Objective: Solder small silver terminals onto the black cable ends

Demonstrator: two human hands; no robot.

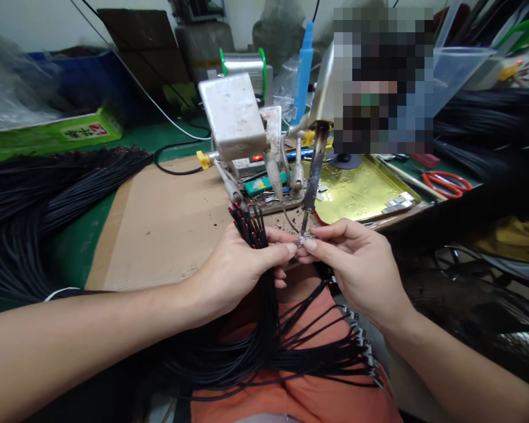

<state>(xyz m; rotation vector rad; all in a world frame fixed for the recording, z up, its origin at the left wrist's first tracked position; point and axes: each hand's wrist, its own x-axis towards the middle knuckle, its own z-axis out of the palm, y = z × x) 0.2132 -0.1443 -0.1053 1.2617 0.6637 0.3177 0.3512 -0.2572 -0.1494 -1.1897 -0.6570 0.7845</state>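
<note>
My left hand is closed round a bundle of black cables, whose reddish stripped ends stick up above the thumb. Its thumb and forefinger also pinch together at the soldering spot. From the other side, my right hand pinches a small metal connector, partly hidden by the fingertips. The tip of an upright soldering iron comes down right at this connector; exact contact is hard to see. Beside the iron, a solder feed nozzle sends a thin wire toward the same spot. Cables with metal connectors lie across my lap.
Behind stands the solder feeder with a solder spool. A gold tray holds small metal pieces. Orange-handled scissors lie to its right. More black cables cover the left side. Cardboard lies on the table.
</note>
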